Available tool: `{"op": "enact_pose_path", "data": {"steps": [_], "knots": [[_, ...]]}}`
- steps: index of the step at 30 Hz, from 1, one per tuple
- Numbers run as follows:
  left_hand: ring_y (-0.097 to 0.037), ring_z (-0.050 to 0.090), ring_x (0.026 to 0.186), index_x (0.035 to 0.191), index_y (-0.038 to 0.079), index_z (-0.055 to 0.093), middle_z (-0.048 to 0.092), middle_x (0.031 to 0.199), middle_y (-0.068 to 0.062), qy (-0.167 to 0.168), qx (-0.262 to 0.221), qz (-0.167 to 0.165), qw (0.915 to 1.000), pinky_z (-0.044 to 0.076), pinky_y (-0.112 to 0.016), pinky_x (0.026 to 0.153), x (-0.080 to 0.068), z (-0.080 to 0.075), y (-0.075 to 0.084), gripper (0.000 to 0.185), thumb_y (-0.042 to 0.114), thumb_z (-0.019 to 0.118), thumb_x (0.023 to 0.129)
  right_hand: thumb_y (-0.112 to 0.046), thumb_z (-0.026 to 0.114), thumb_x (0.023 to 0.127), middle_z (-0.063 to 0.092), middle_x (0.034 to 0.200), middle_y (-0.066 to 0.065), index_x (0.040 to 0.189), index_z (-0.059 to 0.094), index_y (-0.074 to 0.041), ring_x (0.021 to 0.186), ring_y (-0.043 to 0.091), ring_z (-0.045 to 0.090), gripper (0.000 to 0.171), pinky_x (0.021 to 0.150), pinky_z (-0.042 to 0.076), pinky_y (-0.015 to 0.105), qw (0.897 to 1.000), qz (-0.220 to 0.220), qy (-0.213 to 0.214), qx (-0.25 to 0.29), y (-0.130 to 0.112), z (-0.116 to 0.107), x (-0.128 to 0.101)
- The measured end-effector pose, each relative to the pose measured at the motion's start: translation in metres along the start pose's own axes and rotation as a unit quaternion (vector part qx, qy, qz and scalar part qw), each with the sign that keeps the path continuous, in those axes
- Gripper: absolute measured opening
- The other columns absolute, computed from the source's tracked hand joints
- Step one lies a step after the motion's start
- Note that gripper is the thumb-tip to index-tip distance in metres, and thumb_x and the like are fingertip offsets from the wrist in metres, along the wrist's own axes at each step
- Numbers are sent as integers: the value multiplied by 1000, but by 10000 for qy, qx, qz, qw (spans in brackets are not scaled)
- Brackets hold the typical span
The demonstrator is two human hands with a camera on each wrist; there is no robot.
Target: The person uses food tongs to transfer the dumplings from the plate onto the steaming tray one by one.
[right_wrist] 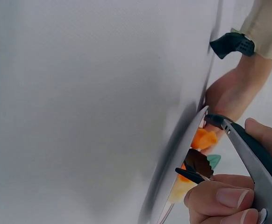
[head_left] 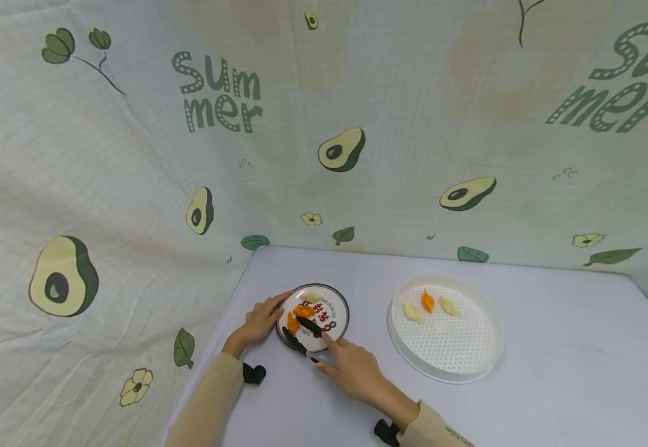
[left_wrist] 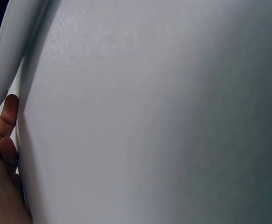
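My left hand (head_left: pixel 262 320) pinches the left rim of a round white plate (head_left: pixel 341 310) with a dark-edged border and red lettering; in the left wrist view its fingers (left_wrist: pixel 7 114) lie against the plate's underside (left_wrist: pixel 14 46). On the plate are orange dumpling-like pieces (head_left: pixel 304 310) and a pale one (head_left: pixel 311 298). My right hand (head_left: pixel 354 369) holds metal tongs (right_wrist: pixel 248 158) with black tips. Those tips are spread over the plate, near the orange pieces. Whether they touch any piece I cannot tell.
To the right of the plate stands a round white tray (head_left: pixel 494 341) with a raised rim and a dimpled base. Two pale pieces (head_left: pixel 412 312) and an orange one (head_left: pixel 427 301) lie in it. Printed cloth (head_left: pixel 391 93) hangs behind the white table (head_left: pixel 570 347).
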State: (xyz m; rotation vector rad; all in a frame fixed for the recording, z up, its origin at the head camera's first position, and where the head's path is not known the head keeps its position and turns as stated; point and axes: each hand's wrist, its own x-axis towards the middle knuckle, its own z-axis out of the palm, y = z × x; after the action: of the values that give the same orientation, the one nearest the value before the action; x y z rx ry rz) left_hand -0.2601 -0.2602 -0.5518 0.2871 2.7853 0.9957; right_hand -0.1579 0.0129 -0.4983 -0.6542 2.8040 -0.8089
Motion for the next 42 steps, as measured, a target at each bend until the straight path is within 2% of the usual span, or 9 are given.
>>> {"op": "enact_pose_path", "data": {"steps": [4,10,15,23,26,34,42], "knots": [[-34,40,115,153,27,40,45,150,-12,-21,4,-27,10000,23,-59,95,-1,0,2,47,35,43,107,-43,65,95,63,126,24,143,55,-7,103,40,66,61,72,55,51,9999,3,-17,-111,-1,2,2],[-32,40,112,153,27,40,46,149,-12,11,7,23,10000,23,-58,94,-1,0,2,47,34,43,107,-41,67,94,66,121,22,142,56,-9,83,30,67,59,59,53,41,9994,30,5,-351,-4,3,5],[-34,40,114,154,27,40,45,150,-12,10,0,26,10000,23,-59,94,0,0,-1,47,35,43,107,-41,68,93,67,119,20,140,59,-11,77,28,67,57,56,51,39,9982,61,110,-581,-5,6,6],[-34,39,118,154,28,40,44,152,-11,-3,51,-49,10000,22,-60,97,-1,0,2,47,36,43,107,-41,67,94,69,110,14,140,59,-12,63,19,56,56,51,45,34,9972,-32,215,-713,-2,8,6],[-34,39,117,154,28,40,44,151,-11,-2,27,-47,10000,22,-60,96,-1,0,2,47,36,43,107,-41,67,94,69,110,14,141,59,-12,63,17,55,56,50,44,34,9974,-74,231,-678,-2,7,5],[-35,39,118,154,28,40,44,151,-12,7,35,-60,10000,22,-61,97,-1,0,3,47,35,44,107,-38,67,94,66,123,19,141,58,-10,75,25,64,55,54,48,37,9982,-214,267,-495,-2,2,0],[-34,40,115,154,28,40,46,150,-11,11,46,-27,10000,23,-60,95,1,0,0,47,33,45,107,-39,66,95,66,122,18,141,58,-10,79,28,67,55,59,53,40,9981,-266,209,-512,-1,-5,-2]]}}
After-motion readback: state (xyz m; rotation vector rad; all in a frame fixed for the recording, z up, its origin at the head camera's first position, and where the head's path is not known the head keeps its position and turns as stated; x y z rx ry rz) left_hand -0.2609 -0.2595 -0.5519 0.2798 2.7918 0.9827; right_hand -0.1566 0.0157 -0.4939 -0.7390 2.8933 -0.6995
